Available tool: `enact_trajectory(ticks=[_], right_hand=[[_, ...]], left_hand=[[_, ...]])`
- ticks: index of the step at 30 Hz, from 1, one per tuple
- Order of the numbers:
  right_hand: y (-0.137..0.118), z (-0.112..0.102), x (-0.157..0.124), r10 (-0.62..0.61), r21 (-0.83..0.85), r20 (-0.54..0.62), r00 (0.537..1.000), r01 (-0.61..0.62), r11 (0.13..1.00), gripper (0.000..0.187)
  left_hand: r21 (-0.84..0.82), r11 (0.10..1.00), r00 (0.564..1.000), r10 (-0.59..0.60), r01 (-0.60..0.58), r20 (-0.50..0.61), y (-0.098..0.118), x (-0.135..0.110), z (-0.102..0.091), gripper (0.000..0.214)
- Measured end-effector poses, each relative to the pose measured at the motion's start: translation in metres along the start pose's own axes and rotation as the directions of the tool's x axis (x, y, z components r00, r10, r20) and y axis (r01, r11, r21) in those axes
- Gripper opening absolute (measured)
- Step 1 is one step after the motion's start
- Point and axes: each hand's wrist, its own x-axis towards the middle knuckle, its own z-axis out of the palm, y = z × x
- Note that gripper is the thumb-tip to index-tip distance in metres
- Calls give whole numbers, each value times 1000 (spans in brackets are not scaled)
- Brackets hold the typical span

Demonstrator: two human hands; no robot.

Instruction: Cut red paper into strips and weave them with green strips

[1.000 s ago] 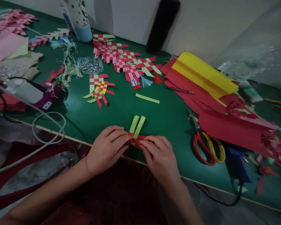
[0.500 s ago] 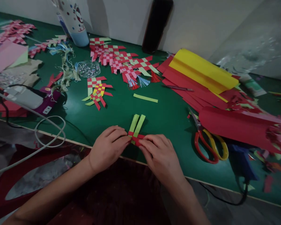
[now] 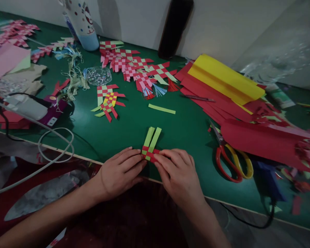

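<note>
At the near edge of the green table [image 3: 134, 124], both hands work on a small weave of paper strips [image 3: 150, 146]. Two light-green strips stick out away from me, crossed by red strips near the fingers. My left hand [image 3: 120, 172] has its fingertips pinched on the weave's left side. From the right, the fingers of my right hand [image 3: 177, 175] press and pinch the red strips. The lower part of the weave is hidden under the fingers.
A loose green strip [image 3: 162, 109] lies just beyond. Red-and-yellow scissors [image 3: 231, 162] rest right of my hands, by red paper sheets [image 3: 260, 139] and a yellow roll [image 3: 226, 80]. Finished woven pieces [image 3: 134, 67], a bead dish [image 3: 99, 75], a bottle [image 3: 84, 20] and cables [image 3: 54, 144] lie left and behind.
Both hands and the weave have stayed together and sit slightly lower in view; my left fingers have flattened a little along the weave. Nothing else on the table has moved.
</note>
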Motion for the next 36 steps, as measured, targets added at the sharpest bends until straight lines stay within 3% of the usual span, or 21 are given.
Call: enact_trajectory(ticks=[11, 17, 36], right_hand=[[2, 5, -1, -89, -20, 98, 991, 91, 996, 25], [12, -3, -1, 15, -7, -44, 999, -16, 1000, 19], [4, 7, 8, 71, -53, 44, 997, -68, 996, 22]], left_hand=[[4, 1000, 999, 18, -18, -37, 0, 2, -1, 36], [30, 999, 1000, 14, -15, 28, -1, 8, -4, 45], [49, 997, 999, 52, -53, 15, -4, 2, 1, 48]])
